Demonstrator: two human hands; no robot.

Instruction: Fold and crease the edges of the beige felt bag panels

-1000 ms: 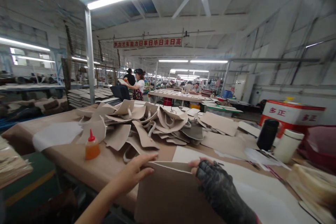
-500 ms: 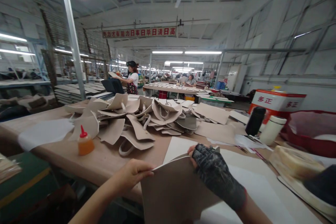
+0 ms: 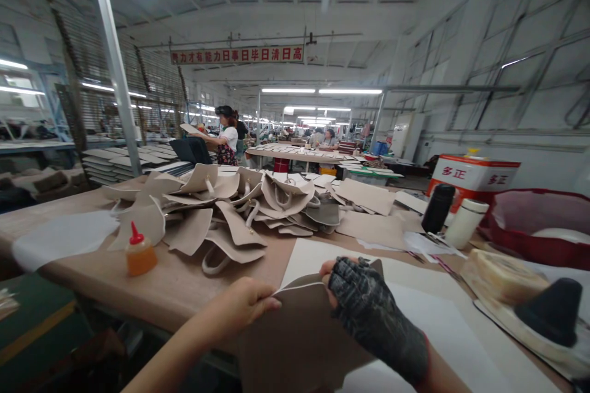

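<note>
A taupe leather-like panel (image 3: pixel 299 331) hangs upright at the table's front edge, held along its top edge between both hands. My bare left hand (image 3: pixel 251 302) pinches its upper left corner between thumb and fingers. My right hand (image 3: pixel 364 304), in a dark fingerless glove, is closed on the same edge further right; its fingertips curl over the top. A thin pale layer shows along the edge between the hands. Under and behind the panel lie white sheets (image 3: pixel 442 319). Beyond the hands is a heap of beige bag panels (image 3: pixel 239 215), some with looped handles.
A red-capped glue bottle (image 3: pixel 141 250) stands at the left. To the right are a black flask (image 3: pixel 437 209), a white flask (image 3: pixel 466 224), a red basin (image 3: pixel 544 245), a yellowish block (image 3: pixel 504 273) and a dark cone (image 3: pixel 553 313). A co-worker (image 3: pixel 227 138) stands beyond the heap.
The camera view has turned slightly right, so the background sits further left. Both hands keep hold of the panel, and the gap between them has narrowed a little.
</note>
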